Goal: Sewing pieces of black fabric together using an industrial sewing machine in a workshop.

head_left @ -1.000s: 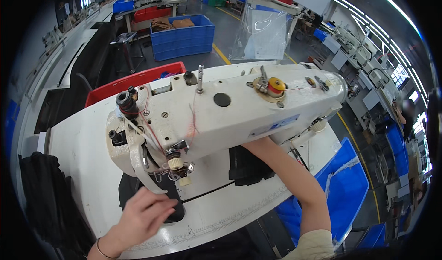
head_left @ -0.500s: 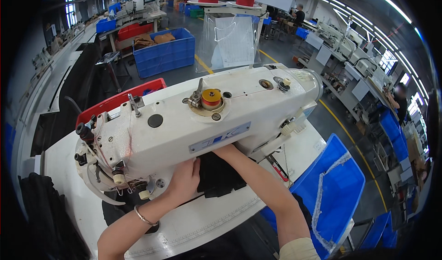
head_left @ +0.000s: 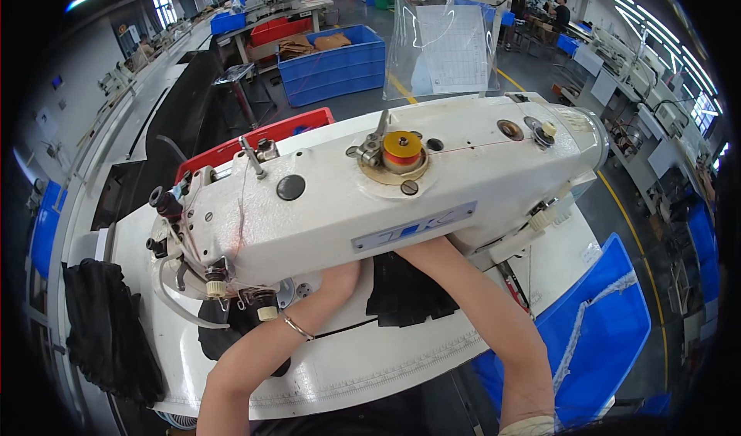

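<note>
Factory floor, white sewing table (head_left: 370, 374). Both hands reach under the sewing machine (head_left: 386, 196) arm at frame centre, grip hidden, cannot tell. Black fabric (head_left: 409, 293) there looks light, floppy; pinch edges.

The left hand (head_left: 340, 275) now reaches further under the sewing machine (head_left: 370, 196) at frame centre, beside the black fabric (head_left: 405, 289).

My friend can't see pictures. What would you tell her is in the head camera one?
A person reaches both arms under a big white sewing machine on a white table. The left hand and the right hand are mostly hidden under it, by a piece of black fabric. A silver bracelet is on the left wrist; blue bins stand behind.
</note>
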Motion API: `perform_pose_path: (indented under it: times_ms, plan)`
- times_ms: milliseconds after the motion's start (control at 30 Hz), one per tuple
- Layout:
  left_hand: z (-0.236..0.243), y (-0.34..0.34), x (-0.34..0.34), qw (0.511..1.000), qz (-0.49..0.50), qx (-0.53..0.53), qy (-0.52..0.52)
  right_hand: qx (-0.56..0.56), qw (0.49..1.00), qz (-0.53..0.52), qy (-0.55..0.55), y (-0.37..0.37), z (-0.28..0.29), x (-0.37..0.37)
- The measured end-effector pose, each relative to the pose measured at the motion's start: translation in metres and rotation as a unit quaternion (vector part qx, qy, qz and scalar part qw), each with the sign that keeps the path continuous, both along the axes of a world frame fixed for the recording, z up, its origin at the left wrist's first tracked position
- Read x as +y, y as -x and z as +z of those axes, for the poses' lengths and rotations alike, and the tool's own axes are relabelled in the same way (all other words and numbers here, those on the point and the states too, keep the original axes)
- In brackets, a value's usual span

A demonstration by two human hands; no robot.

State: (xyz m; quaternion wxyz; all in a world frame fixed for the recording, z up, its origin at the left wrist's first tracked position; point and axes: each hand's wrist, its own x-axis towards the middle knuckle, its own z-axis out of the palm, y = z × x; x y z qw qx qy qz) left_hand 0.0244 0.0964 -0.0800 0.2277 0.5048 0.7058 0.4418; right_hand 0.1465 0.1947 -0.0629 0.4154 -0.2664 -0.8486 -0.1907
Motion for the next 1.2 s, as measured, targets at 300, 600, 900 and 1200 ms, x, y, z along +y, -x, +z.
perform_pose_path:
  times_ms: [300,600,900,1200]
  plan:
    - [0.007,-0.003,0.008,0.995,-0.052,0.08,0.031,-0.013,1.0,0.001,0.027,0.001,0.006,0.026]
    - [-0.018,0.024,0.017,0.945,-0.16,0.24,-0.157,-0.213,0.962,-0.138,0.1,-0.038,0.054,-0.087]
    - [0.056,-0.021,-0.039,0.949,-0.282,0.11,-0.089,-0.028,0.812,0.027,0.583,-0.127,0.173,-0.2]
    - [0.109,0.049,-0.25,0.805,-0.38,-0.374,0.26,0.053,0.479,0.243,0.842,-0.088,0.134,-0.246]
